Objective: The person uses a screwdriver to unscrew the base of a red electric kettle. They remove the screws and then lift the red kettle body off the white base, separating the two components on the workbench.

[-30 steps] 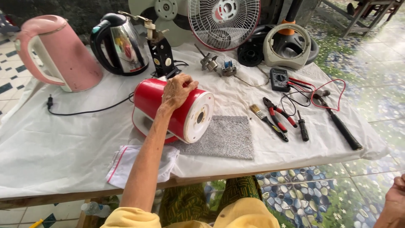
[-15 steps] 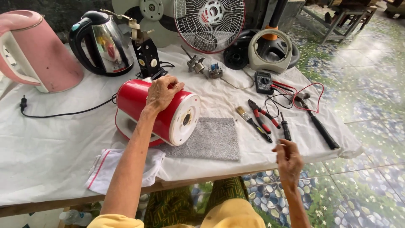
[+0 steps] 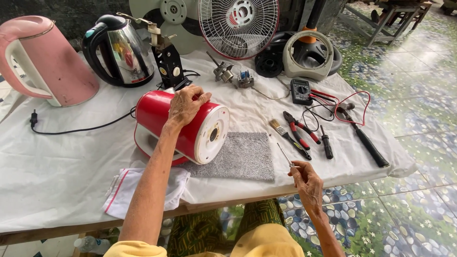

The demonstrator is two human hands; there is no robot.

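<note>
A red electric kettle lies on its side on the white-covered table, its white base facing me. My left hand rests on top of it, fingers spread over the red body. My right hand is at the table's front edge and pinches a thin screwdriver whose metal shaft points up and away. A grey mat lies between the kettle and my right hand.
A pink kettle and a steel kettle stand at the back left. A fan grille, fan parts, a multimeter with leads, pliers, a brush and a hammer lie to the right. A white cloth sits by the front edge.
My right hand has come up from below the table edge and now holds the thin screwdriver. My left hand stays on the red kettle.
</note>
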